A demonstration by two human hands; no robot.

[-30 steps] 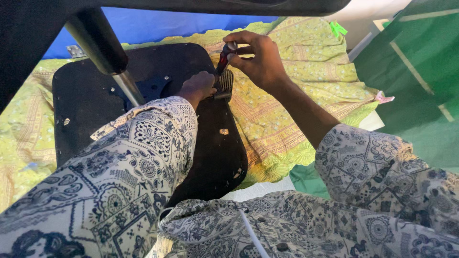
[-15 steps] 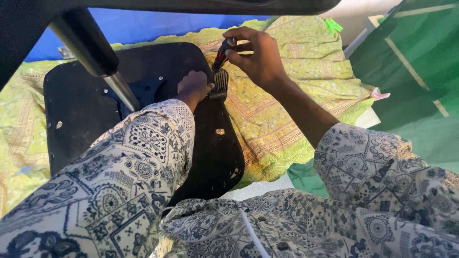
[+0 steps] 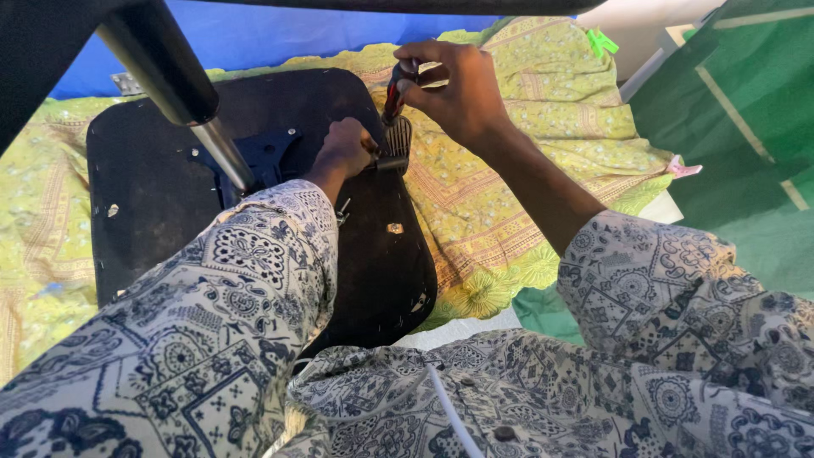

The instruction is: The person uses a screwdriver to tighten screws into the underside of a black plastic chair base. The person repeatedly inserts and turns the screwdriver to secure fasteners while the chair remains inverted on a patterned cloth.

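Black and hard, the upturned chair seat [image 3: 170, 212] lies flat on a yellow-green patterned cloth [image 3: 526, 170] in the middle left of the frame. A shiny metal post [image 3: 182, 93] sticks up from it toward the upper left.

Our right hand [image 3: 462, 89], in the upper middle, is curled tight around a screwdriver [image 3: 393, 97] with a red and black handle. The screwdriver stands nearly straight up, tip down. Our left hand [image 3: 343, 148] is just below and left of it, closed on a small ribbed black part [image 3: 394, 144] at the seat's right edge. The screwdriver's tip seems to meet that part, but we cannot see the very end.

We think the screwdriver is light and stiff, and a grip up on the fat handle looks best for turning. The small part looks like hard plastic, so it could slip sideways unless it is pinched firmly. The seat looks heavy enough to stay put.

A small screw [image 3: 394, 227] lies loose on the seat, lower down.
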